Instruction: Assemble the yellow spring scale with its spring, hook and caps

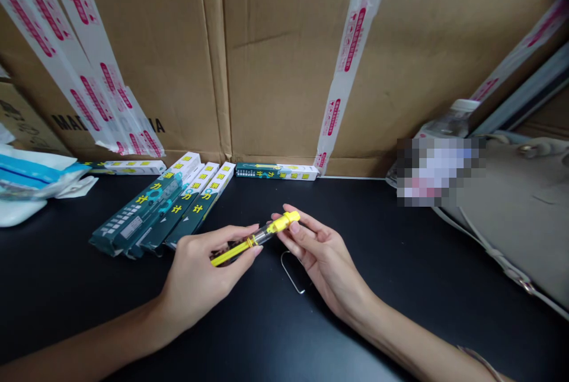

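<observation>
A clear tube with yellow parts (262,235) is held slanted above the black table (267,334). My left hand (208,263) is closed around its lower part, where a yellow strip shows inside. At the upper right end, my right hand (324,252) pinches the yellow cap (284,222) between thumb and fingers. A bent metal wire hook (291,274) is just below the fingers of my right hand.
Several slim green and white boxes (144,210) lean at the left; another box (275,171) lies by the large cardboard box (284,62). A blue and white packet (35,175) is far left. A plastic bottle (453,118) and a grey bag (520,204) stand right.
</observation>
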{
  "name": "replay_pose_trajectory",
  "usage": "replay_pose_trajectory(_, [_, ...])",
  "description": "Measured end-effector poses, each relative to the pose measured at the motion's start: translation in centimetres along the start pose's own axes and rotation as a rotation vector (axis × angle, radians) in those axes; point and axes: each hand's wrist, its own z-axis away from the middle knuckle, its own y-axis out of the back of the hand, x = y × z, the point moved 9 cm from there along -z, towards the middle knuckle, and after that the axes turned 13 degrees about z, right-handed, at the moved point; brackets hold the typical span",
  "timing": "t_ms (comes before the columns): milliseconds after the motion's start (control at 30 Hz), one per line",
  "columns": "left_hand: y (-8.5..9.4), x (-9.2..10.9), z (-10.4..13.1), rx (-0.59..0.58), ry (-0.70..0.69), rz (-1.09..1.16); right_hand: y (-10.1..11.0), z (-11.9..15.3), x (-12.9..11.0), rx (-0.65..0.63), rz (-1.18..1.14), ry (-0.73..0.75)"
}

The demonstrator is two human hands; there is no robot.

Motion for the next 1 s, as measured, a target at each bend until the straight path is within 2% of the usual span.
replay_pose_trajectory(267, [0.03,0.09,-0.01,0.001,-0.010,0.002,-0.09,0.04,0.03,-0.038,-0.039,0.006])
replay_pose_trajectory(667, [0.13,0.55,0.42,0.022,-0.100,-0.053,0.16,-0.06,-0.11,-0.001,-0.006,-0.016])
replay_pose_trajectory(1000, [-0.13,0.14,0.15,-0.019,-0.013,-0.022,0.08,0.05,-0.12,0.001,0.011,-0.011])
